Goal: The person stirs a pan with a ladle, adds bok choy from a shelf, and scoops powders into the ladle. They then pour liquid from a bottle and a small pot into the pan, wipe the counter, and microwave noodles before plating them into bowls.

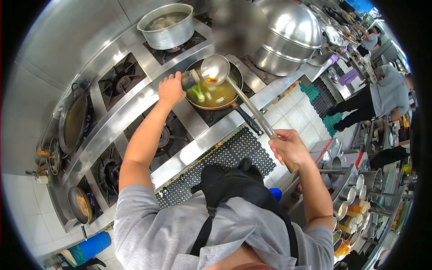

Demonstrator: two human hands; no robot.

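Observation:
My right hand (289, 148) is wrapped round the wooden handle of a long metal ladle (215, 69). The ladle's bowl is over a frying pan (220, 107), with a little orange-red stuff in it. My left hand (171, 90) grips a small jar (190, 79), tilted towards the ladle at the pan's left edge. Yellowish liquid with a green vegetable (198, 92) and pale pieces fills the pan. Its dark handle (250, 120) points towards me.
A large pot (167, 33) stands on the back burner, with a big steamer (288, 36) to the right. Two more pans, a wok (73, 119) and a frying pan (80, 204), sit at left. A co-worker (387, 92) stands at right, near shelves of containers.

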